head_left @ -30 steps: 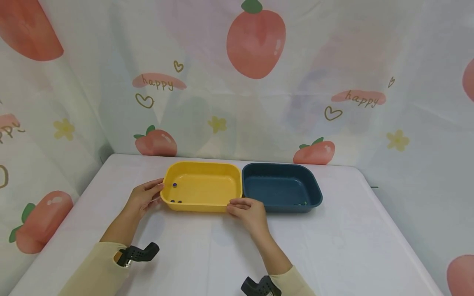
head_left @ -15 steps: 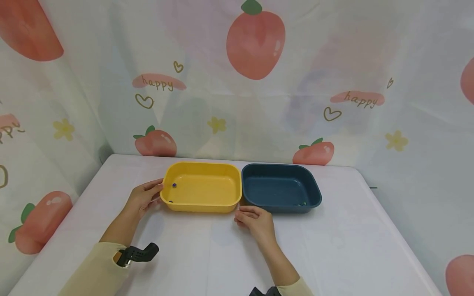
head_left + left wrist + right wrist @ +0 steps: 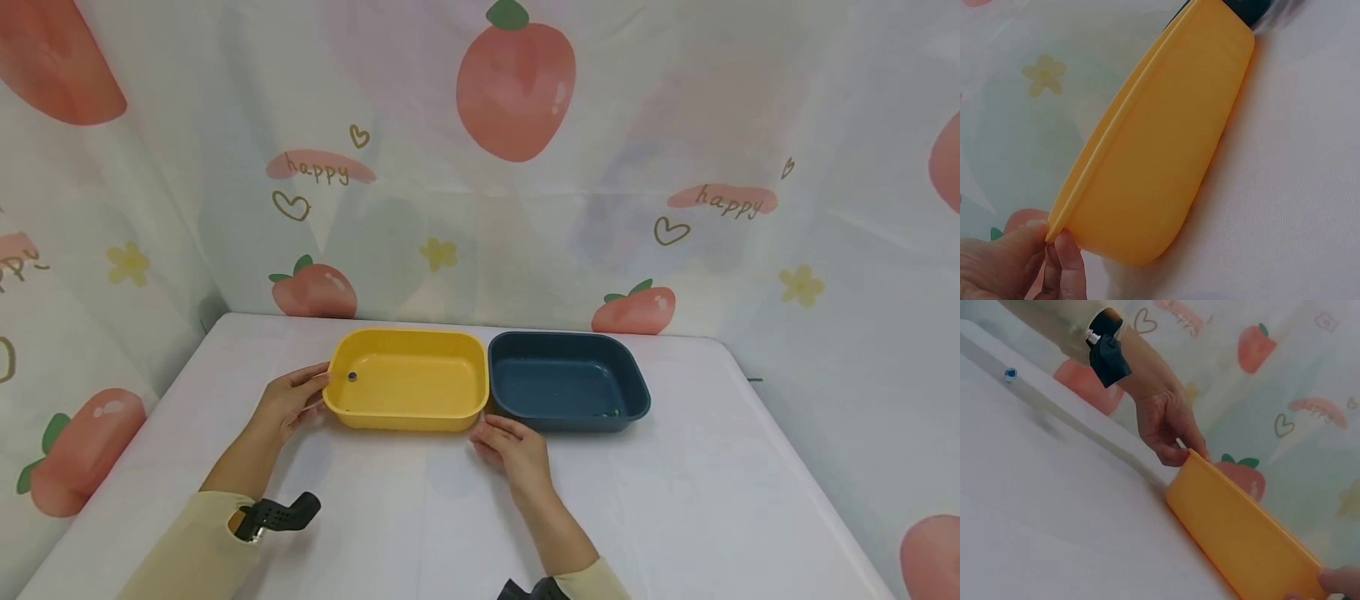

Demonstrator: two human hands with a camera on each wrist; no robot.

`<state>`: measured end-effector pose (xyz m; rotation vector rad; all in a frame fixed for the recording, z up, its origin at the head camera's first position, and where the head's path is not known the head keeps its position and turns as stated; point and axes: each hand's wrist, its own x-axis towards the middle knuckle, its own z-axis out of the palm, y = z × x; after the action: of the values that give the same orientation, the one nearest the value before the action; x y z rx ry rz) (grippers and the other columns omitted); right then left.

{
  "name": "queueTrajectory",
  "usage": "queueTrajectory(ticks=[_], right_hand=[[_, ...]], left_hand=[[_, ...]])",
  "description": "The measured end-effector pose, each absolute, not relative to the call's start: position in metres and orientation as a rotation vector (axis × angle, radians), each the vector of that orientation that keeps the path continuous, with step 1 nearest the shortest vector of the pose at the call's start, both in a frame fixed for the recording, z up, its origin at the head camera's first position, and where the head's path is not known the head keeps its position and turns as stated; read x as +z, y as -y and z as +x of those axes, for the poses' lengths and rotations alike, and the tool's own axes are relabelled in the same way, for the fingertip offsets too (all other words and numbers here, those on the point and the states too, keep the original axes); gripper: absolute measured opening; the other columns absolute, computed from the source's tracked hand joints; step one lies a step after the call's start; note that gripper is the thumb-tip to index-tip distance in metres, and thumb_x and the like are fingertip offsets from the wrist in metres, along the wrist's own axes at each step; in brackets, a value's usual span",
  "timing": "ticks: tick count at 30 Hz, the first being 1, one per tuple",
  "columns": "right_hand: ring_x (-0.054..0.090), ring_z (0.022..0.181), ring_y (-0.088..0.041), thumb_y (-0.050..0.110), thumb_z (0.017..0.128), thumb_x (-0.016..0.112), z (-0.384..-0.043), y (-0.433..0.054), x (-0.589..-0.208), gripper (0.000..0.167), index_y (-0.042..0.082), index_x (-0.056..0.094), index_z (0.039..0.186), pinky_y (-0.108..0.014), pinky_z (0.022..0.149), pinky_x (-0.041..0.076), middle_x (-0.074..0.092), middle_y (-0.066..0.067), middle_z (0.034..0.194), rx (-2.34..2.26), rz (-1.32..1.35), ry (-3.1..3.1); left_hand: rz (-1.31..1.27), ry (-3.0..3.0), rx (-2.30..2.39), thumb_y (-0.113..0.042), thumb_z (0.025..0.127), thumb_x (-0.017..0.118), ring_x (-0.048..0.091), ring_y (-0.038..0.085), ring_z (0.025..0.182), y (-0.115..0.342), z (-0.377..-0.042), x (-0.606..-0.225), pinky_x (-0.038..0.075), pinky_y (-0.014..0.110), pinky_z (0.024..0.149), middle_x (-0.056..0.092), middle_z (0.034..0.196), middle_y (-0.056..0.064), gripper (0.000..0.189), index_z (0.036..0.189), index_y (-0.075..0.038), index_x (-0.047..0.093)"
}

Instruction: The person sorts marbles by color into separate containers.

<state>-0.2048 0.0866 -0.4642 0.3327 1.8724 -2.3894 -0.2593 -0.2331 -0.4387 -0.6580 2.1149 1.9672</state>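
A yellow tray sits on the white-covered table, with one small dark blue ball showing inside near its left end. My left hand pinches the tray's left rim, thumb on one side and fingers on the other, as the left wrist view shows. At the tray's front right corner, my right hand holds the edge with curled fingers; its thumb overlaps the rim in the right wrist view. Touching the yellow tray's right end is a dark blue tray, with small greenish pieces at its front right.
A small blue-and-white ball shows near the table edge in the right wrist view. Behind the table hangs a fruit-printed cloth. Both wrists carry black camera mounts.
My right hand has shifted from the yellow tray's front rim to its front right corner. Two blue balls at the tray's front left have gone from sight. My left hand stays put.
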Motion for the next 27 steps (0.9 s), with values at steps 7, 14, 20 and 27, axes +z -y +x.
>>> queueTrajectory(ticks=[7, 14, 20, 27], right_hand=[[0.071, 0.082, -0.014, 0.0, 0.092, 0.064, -0.204, -0.082, -0.464, 0.044, -0.016, 0.05, 0.131, -0.025, 0.079, 0.059, 0.072, -0.014, 0.099, -2.457, 0.381, -1.708], [0.068, 0.088, -0.014, 0.004, 0.093, 0.065, -0.207, -0.078, -0.462, 0.051, -0.013, 0.046, 0.137, -0.027, 0.085, 0.058, 0.066, -0.011, 0.105, -2.466, 0.422, -1.637], [0.068, 0.083, -0.013, 0.004, 0.093, 0.065, -0.211, -0.074, -0.459, 0.05, -0.014, 0.046, 0.135, -0.026, 0.082, 0.058, 0.066, -0.006, 0.096, -2.493, 0.463, -1.586], [0.068, 0.082, -0.013, 0.001, 0.093, 0.063, -0.215, -0.07, -0.456, 0.045, -0.013, 0.045, 0.132, -0.025, 0.081, 0.058, 0.063, -0.008, 0.096, -2.523, 0.499, -1.516]], left_hand=[[-0.644, -2.113, 1.988, -0.025, 0.099, 0.061, 0.063, 0.003, 0.087, 0.235, -0.26, -0.442, 0.057, 0.019, 0.075, 0.061, 0.131, 0.008, 0.05, 0.145, -0.011, 0.049], [-0.649, -2.121, 1.973, -0.027, 0.098, 0.062, 0.062, 0.003, 0.087, 0.235, -0.261, -0.442, 0.057, 0.019, 0.077, 0.057, 0.136, 0.01, 0.05, 0.145, -0.012, 0.05], [-0.665, -2.13, 1.952, -0.028, 0.098, 0.061, 0.063, 0.003, 0.085, 0.235, -0.262, -0.441, 0.057, 0.021, 0.079, 0.059, 0.133, 0.009, 0.05, 0.145, -0.013, 0.05], [-0.675, -2.129, 1.941, -0.028, 0.098, 0.061, 0.062, 0.004, 0.085, 0.236, -0.263, -0.442, 0.057, 0.021, 0.079, 0.058, 0.133, 0.009, 0.049, 0.145, -0.014, 0.05]])
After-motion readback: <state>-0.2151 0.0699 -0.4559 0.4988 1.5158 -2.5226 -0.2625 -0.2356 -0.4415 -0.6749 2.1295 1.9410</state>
